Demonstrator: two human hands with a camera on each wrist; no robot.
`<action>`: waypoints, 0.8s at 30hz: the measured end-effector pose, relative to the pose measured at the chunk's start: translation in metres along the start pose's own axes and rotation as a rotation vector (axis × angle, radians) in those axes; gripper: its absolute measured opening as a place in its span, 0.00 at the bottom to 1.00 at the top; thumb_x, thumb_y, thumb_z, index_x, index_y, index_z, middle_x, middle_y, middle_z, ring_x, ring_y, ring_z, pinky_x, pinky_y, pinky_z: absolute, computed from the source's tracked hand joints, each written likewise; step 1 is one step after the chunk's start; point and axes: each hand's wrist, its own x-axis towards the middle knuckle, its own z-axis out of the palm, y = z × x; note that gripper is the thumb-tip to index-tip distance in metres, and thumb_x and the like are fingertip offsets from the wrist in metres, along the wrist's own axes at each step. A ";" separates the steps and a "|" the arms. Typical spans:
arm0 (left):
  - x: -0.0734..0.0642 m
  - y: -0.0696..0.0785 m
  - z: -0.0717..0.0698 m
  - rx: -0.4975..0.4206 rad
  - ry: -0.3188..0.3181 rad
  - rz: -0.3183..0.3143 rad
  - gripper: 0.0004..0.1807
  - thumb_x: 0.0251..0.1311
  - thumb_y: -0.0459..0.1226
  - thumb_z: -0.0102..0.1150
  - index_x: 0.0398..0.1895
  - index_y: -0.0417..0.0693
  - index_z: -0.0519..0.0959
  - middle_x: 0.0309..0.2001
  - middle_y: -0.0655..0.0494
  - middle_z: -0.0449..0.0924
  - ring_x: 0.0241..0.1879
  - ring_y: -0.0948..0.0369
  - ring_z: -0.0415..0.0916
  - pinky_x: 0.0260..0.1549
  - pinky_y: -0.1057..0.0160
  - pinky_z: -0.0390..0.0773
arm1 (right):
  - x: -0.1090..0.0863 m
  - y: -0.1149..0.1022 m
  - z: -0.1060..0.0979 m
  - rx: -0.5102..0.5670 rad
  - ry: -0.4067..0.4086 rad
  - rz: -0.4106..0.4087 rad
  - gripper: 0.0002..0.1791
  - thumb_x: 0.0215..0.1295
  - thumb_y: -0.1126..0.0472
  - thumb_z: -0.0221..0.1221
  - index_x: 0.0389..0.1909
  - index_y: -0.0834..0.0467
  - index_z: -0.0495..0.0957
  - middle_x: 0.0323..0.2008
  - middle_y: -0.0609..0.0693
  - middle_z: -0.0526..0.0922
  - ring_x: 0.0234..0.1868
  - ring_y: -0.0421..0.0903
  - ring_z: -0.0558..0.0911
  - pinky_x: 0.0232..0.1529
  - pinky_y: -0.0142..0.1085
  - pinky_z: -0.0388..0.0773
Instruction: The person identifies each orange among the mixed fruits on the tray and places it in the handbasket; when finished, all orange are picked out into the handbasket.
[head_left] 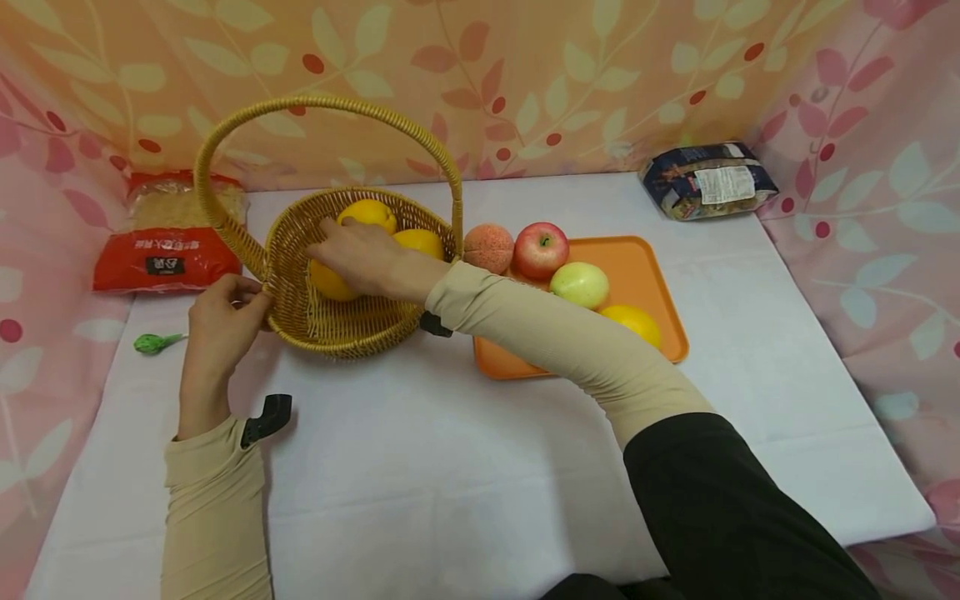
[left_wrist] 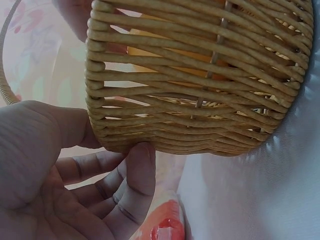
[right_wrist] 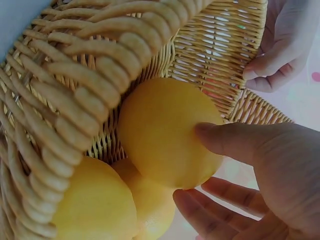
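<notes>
A woven wicker basket (head_left: 352, 340) with a tall arched handle stands on the white table. My left hand (head_left: 228, 321) pinches its rim at the left, by the handle's foot; thumb and fingertips on the weave show in the left wrist view. Inside the basket, my right hand (head_left: 371, 257) holds a yellow-orange orange (right_wrist: 170, 132), thumb on one side and fingers on the other. Two more oranges, one behind (head_left: 367, 214) and one to the right (head_left: 420, 242), lie in the basket, partly covered by the hand in the head view.
Right of the basket, an orange tray (head_left: 660, 292) bears a red apple (head_left: 542, 250), a pale green fruit (head_left: 580, 285) and a yellow fruit (head_left: 633, 323). A rough peach-coloured ball (head_left: 488, 248) sits by its corner. Packages, red (head_left: 165, 258) and dark (head_left: 708, 179), and a small green object (head_left: 153, 343) lie about.
</notes>
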 end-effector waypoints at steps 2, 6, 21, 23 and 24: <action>0.000 0.000 0.000 0.000 0.002 -0.002 0.24 0.69 0.49 0.46 0.56 0.38 0.72 0.38 0.52 0.76 0.21 0.75 0.76 0.23 0.67 0.73 | -0.001 -0.001 0.000 -0.004 0.007 -0.005 0.24 0.72 0.61 0.48 0.67 0.42 0.69 0.63 0.53 0.70 0.58 0.50 0.76 0.48 0.39 0.82; -0.001 0.001 0.000 0.004 0.015 0.008 0.24 0.69 0.48 0.47 0.55 0.38 0.73 0.36 0.53 0.76 0.21 0.75 0.77 0.22 0.67 0.73 | -0.001 -0.002 0.000 -0.015 0.027 -0.017 0.23 0.73 0.61 0.47 0.66 0.44 0.70 0.62 0.54 0.71 0.56 0.50 0.77 0.47 0.38 0.82; 0.001 0.000 0.001 -0.001 0.005 -0.002 0.25 0.69 0.49 0.46 0.56 0.38 0.72 0.39 0.51 0.76 0.21 0.75 0.76 0.22 0.68 0.74 | -0.002 0.000 0.001 -0.006 0.043 -0.025 0.22 0.74 0.62 0.46 0.65 0.45 0.71 0.60 0.54 0.73 0.54 0.50 0.77 0.46 0.38 0.82; 0.001 0.000 0.001 0.002 -0.001 -0.008 0.25 0.69 0.49 0.46 0.57 0.38 0.72 0.40 0.50 0.76 0.21 0.76 0.76 0.23 0.68 0.74 | -0.002 0.000 0.001 -0.007 0.040 -0.025 0.22 0.74 0.62 0.46 0.65 0.45 0.71 0.60 0.54 0.73 0.54 0.49 0.77 0.46 0.38 0.82; 0.001 0.000 0.001 0.002 -0.002 -0.010 0.25 0.69 0.50 0.46 0.57 0.38 0.72 0.40 0.50 0.76 0.21 0.76 0.76 0.23 0.68 0.74 | -0.002 0.000 0.001 -0.006 0.039 -0.025 0.22 0.74 0.62 0.46 0.65 0.45 0.71 0.60 0.53 0.73 0.54 0.49 0.77 0.46 0.38 0.82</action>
